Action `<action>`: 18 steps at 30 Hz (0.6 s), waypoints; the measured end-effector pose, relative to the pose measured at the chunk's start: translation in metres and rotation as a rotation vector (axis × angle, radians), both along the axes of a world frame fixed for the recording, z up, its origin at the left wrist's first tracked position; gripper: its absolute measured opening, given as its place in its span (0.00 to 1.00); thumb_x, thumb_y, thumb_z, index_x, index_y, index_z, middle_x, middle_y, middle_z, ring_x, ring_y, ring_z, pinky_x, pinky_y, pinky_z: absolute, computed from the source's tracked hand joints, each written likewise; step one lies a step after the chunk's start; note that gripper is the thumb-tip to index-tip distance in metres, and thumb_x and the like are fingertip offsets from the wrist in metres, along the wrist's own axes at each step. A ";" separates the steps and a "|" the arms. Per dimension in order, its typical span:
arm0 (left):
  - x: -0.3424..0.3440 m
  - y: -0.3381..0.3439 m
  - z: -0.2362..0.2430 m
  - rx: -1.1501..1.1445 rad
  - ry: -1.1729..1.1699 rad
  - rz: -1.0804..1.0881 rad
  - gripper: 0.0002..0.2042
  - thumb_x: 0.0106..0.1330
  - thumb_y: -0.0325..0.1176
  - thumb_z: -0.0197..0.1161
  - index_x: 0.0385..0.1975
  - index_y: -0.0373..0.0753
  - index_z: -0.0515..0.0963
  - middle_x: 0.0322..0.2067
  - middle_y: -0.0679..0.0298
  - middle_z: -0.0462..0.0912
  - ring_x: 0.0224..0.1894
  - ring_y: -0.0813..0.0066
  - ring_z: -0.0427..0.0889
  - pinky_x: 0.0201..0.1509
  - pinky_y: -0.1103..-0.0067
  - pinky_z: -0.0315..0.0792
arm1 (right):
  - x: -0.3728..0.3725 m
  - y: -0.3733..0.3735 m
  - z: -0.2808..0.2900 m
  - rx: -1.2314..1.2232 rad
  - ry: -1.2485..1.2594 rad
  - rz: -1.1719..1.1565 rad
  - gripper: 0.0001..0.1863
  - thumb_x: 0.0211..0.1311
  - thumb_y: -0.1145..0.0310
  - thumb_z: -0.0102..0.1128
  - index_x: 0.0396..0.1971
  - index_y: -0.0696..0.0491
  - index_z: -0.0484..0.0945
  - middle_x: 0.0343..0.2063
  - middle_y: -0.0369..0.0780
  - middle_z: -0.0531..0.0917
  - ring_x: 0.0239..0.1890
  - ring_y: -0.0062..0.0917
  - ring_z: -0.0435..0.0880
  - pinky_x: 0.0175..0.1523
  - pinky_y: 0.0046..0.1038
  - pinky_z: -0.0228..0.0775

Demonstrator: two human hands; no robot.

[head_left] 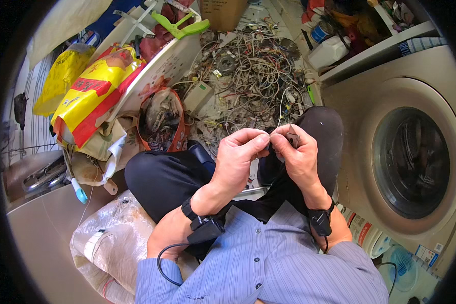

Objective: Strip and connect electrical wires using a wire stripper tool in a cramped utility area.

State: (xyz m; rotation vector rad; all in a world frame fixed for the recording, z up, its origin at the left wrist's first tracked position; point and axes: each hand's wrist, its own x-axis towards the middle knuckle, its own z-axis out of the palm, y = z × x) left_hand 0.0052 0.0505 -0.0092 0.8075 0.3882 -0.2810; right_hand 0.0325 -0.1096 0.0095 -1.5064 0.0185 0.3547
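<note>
My left hand and my right hand meet above my lap, fingertips almost touching. The left thumb and forefinger are closed in a pinch; what lies between them is too small to make out. Closed fingers of the right hand grip a small brown-grey piece, mostly hidden, its kind unclear. A thin pale wire runs from the fingertips up toward the floor pile; which hand has its end does not show. Beyond my knees spreads that tangled pile of cables, with connectors and scraps among them.
A washing machine with a round door stands at right. An orange-rimmed bag of dark scraps sits left of the pile, near a small white box. Yellow-and-red plastic bags hang farther left. A cardboard box stands at the back.
</note>
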 end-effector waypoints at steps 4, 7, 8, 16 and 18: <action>0.001 -0.002 0.004 -0.073 0.011 0.049 0.06 0.69 0.29 0.67 0.40 0.35 0.84 0.36 0.66 0.86 0.38 0.80 0.83 0.44 0.81 0.78 | -0.001 0.001 -0.001 0.003 -0.031 -0.002 0.04 0.69 0.74 0.63 0.36 0.59 0.80 0.28 0.30 0.81 0.29 0.10 0.73 0.34 0.16 0.66; 0.003 0.001 0.005 -0.136 0.018 0.066 0.06 0.69 0.29 0.67 0.40 0.35 0.84 0.36 0.66 0.86 0.37 0.80 0.82 0.45 0.81 0.78 | -0.003 0.001 -0.002 -0.025 -0.051 0.019 0.04 0.70 0.74 0.61 0.35 0.59 0.79 0.28 0.30 0.80 0.29 0.10 0.73 0.34 0.16 0.66; 0.004 0.003 0.005 -0.151 0.007 0.066 0.06 0.69 0.30 0.67 0.40 0.35 0.84 0.36 0.66 0.86 0.37 0.80 0.82 0.45 0.81 0.77 | -0.003 0.001 -0.005 -0.059 -0.085 0.024 0.04 0.70 0.74 0.61 0.36 0.59 0.79 0.28 0.30 0.80 0.29 0.10 0.73 0.34 0.16 0.67; 0.003 0.003 0.002 0.011 -0.004 0.002 0.08 0.70 0.32 0.66 0.41 0.34 0.84 0.35 0.64 0.86 0.36 0.78 0.83 0.44 0.80 0.77 | -0.001 -0.001 -0.005 0.065 -0.065 -0.034 0.05 0.71 0.73 0.61 0.41 0.59 0.79 0.28 0.30 0.80 0.28 0.11 0.74 0.32 0.16 0.65; 0.004 0.004 0.003 0.048 -0.001 -0.018 0.08 0.70 0.32 0.66 0.42 0.34 0.83 0.35 0.63 0.86 0.37 0.76 0.83 0.46 0.78 0.78 | -0.001 -0.002 -0.006 0.072 -0.062 -0.042 0.05 0.71 0.73 0.61 0.41 0.59 0.79 0.28 0.30 0.80 0.28 0.11 0.74 0.32 0.15 0.65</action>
